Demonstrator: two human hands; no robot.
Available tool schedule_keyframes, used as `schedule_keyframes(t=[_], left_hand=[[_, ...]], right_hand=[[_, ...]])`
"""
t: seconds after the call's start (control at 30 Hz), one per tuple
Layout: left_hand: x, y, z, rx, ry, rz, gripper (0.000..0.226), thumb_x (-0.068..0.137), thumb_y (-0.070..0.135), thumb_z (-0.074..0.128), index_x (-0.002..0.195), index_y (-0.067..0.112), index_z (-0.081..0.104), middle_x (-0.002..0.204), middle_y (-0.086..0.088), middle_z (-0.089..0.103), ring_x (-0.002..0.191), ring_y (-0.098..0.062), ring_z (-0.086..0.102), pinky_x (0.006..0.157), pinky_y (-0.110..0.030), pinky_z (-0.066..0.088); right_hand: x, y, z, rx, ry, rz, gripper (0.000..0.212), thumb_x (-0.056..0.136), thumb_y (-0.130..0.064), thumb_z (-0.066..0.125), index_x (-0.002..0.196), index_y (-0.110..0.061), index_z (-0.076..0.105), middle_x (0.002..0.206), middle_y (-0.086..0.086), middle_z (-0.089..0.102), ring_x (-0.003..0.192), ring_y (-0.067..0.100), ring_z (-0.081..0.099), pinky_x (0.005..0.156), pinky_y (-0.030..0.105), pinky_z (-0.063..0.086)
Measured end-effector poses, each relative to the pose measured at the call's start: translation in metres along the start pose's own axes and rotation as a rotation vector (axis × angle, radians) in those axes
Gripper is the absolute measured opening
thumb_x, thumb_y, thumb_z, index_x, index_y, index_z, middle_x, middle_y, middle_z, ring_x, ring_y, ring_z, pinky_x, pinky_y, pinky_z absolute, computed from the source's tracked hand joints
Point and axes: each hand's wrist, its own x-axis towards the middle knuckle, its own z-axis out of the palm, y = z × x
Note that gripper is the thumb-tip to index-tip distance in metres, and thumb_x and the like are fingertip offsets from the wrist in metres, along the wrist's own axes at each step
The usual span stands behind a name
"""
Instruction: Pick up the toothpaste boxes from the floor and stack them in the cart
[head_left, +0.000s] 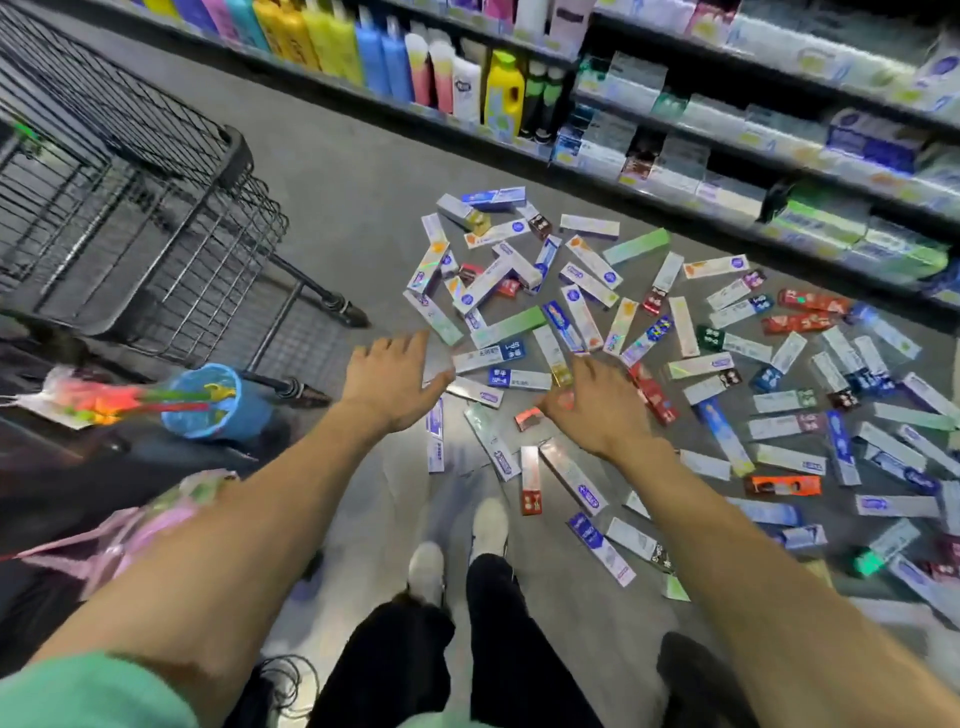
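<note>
Left hand: centre frame, fingers spread, held nothing. Right hand: beside it, fingers loosely spread, held nothing. Boxes: scattered over the floor, centre to right edge. Cart: upper left, wire mesh. Shelves: top, stocked.

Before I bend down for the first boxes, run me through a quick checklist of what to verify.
1. Left hand free: ok, fingers spread, holding nothing.
2. Right hand free: ok, open above the boxes.
3. Toothpaste boxes in front of the hands: ok, scattered flat on the floor.
4. Cart nearby: ok, on the left beside the pile.
5. Room in the cart basket: cannot tell, only part of it shows.
6. Footing: ok, shoes stand on bare floor, boxes just ahead.
</note>
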Motion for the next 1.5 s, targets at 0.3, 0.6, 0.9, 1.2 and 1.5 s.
schedule_keyframes(t=[0.3,0.6,0.9,1.2,1.5], left_hand=[[0.118,-0.036,0.225,-0.130,-0.168,-0.095,0.075,0.098,0.063,0.037,0.155,0.014,0.026,0.155,-0.010,0.040,0.136,-0.034,0.043,0.108,-0.047,0.035],[0.192,-0.058,0.494,-0.503,-0.187,-0.417,0.078,0.093,0.056,0.058,0.149,0.007,0.032,0.142,-0.018,0.047,0.128,-0.038,0.049,0.099,-0.045,0.042],[0.237,-0.059,0.622,-0.843,-0.039,-0.628,0.066,0.087,0.055,0.069,0.130,0.010,0.046,0.128,-0.011,0.055,0.116,-0.028,0.058,0.094,-0.034,0.047],[0.242,-0.059,0.633,-0.878,0.018,-0.633,0.045,0.093,0.046,0.066,0.110,0.010,0.046,0.117,-0.009,0.062,0.099,-0.026,0.064,0.071,-0.029,0.047],[0.201,-0.048,0.506,-1.220,0.154,-0.584,0.044,0.091,0.041,0.070,0.114,0.020,0.040,0.102,0.019,0.063,0.085,0.002,0.067,0.071,-0.016,0.052]], right_hand=[[0.139,0.041,0.208,0.038,-0.101,0.074,0.077,0.090,-0.066,0.055,0.144,-0.013,0.042,0.143,0.014,0.050,0.130,0.036,0.047,0.105,0.046,0.042],[0.250,0.066,0.454,0.223,-0.239,0.172,0.081,0.092,-0.055,0.061,0.154,-0.013,0.030,0.155,0.016,0.038,0.138,0.035,0.040,0.108,0.044,0.037],[0.312,0.076,0.567,0.347,-0.080,0.261,0.082,0.084,-0.051,0.073,0.148,-0.014,0.036,0.141,0.012,0.049,0.126,0.033,0.050,0.101,0.047,0.046],[0.321,0.074,0.582,0.322,-0.099,0.298,0.055,0.085,-0.045,0.070,0.116,-0.006,0.047,0.115,0.019,0.060,0.102,0.041,0.058,0.081,0.049,0.053],[0.278,0.015,0.466,0.786,-0.036,0.285,0.051,0.083,-0.051,0.073,0.112,-0.021,0.043,0.098,-0.005,0.069,0.088,0.020,0.069,0.075,0.039,0.056]])
